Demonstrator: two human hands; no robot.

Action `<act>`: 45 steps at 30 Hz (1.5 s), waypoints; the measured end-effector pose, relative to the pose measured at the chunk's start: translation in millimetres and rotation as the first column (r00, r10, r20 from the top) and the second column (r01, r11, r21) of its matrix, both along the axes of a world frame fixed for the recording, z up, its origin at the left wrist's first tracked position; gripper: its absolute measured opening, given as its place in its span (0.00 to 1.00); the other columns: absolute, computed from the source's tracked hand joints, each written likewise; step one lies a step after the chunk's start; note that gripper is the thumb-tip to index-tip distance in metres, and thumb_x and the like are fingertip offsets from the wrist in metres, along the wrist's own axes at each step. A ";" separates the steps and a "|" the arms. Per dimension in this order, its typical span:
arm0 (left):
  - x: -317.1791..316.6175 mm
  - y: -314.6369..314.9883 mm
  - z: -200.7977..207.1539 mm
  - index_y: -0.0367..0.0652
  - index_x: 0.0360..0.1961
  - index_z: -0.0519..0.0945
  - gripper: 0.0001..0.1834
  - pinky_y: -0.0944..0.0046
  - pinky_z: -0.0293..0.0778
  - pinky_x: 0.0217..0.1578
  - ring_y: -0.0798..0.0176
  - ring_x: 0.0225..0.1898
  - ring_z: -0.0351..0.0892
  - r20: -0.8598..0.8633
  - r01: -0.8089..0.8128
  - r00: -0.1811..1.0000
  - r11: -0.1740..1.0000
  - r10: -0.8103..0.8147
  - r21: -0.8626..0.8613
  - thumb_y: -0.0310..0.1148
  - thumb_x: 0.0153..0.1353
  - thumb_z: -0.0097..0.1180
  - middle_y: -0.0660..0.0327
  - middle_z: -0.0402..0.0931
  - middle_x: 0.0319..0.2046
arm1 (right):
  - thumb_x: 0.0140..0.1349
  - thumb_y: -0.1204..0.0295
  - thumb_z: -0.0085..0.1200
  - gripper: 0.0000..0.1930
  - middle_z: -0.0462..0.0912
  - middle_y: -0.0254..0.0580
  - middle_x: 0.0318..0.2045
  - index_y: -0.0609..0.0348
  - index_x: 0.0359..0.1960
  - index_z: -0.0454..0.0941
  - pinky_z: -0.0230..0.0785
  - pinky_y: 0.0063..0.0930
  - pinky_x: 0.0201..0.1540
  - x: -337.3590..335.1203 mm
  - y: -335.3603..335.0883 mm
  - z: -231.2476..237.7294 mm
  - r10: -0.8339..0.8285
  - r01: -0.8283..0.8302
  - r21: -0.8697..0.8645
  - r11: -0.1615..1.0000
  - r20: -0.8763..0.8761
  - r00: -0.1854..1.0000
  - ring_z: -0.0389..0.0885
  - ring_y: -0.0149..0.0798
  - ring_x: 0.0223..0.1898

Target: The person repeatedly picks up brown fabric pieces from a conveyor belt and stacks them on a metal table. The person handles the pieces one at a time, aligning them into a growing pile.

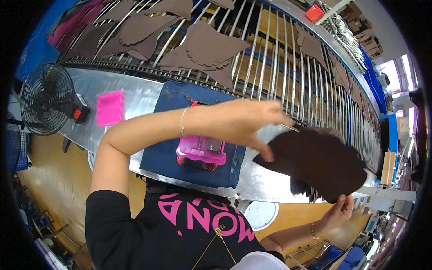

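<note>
My left hand (245, 120) reaches across to the right, thumb apart from the fingers and slightly blurred. Its thumb is at the left tip of a dark brown, leather-like cut piece (315, 159), and I see nothing gripped in it. At the lower right edge of that piece, my right hand (339, 211) pinches it between thumb and fingers. More such pieces seem to lie beneath, their ragged edges showing. Under my left forearm is a pink tray-like holder (202, 150) with a metal part in it, on a dark blue mat (213, 173).
Beyond the metal table (270, 186) runs a rack of metal rods (270, 54) bearing brown cut pieces (204, 47). A pink square tray (110, 108) and black fan (47, 100) stand at the left. Below the table is a white round lid or bucket (261, 213).
</note>
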State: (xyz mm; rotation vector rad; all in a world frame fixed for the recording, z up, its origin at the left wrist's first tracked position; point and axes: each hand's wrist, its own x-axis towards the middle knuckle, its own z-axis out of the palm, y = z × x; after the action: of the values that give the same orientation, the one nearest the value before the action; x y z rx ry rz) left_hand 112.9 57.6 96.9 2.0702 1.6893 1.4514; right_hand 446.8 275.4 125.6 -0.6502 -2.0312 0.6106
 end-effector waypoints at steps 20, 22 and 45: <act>-234.4 -11.5 -148.3 0.39 0.51 0.70 0.23 0.77 0.55 0.10 0.77 0.12 0.59 0.694 -0.528 0.244 0.693 0.678 -0.492 0.36 0.57 0.60 0.66 0.72 0.23 | 0.55 0.48 0.58 0.33 0.81 0.48 0.35 0.69 0.47 0.75 0.69 0.31 0.42 84.9 156.8 -126.9 -0.536 0.647 0.070 0.759 0.631 0.561 0.78 0.39 0.37; -240.3 -12.9 -162.6 0.39 0.51 0.70 0.23 0.76 0.55 0.10 0.76 0.11 0.59 0.668 -0.511 0.220 0.667 0.711 -0.542 0.36 0.56 0.60 0.66 0.71 0.22 | 0.54 0.48 0.59 0.32 0.80 0.46 0.31 0.71 0.46 0.75 0.70 0.28 0.37 94.8 162.4 -131.0 -0.535 0.645 0.061 0.762 0.620 0.574 0.77 0.36 0.32; -64.6 -9.8 -11.0 0.37 0.56 0.70 0.28 0.67 0.77 0.42 0.65 0.41 0.76 0.253 -0.308 0.894 0.918 0.369 -0.249 0.40 0.57 0.60 0.54 0.69 0.45 | 0.67 0.64 0.46 0.18 0.79 0.44 0.24 0.66 0.51 0.70 0.62 0.18 0.14 -67.6 0.9 58.4 -0.165 0.165 -0.049 0.985 -0.004 0.986 0.73 0.28 0.13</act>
State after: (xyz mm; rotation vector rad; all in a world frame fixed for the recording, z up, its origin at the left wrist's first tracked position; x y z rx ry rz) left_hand 48.4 47.7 85.9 1.4190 2.0395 1.5085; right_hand 379.3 276.3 184.0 -0.8344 -1.9363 0.5647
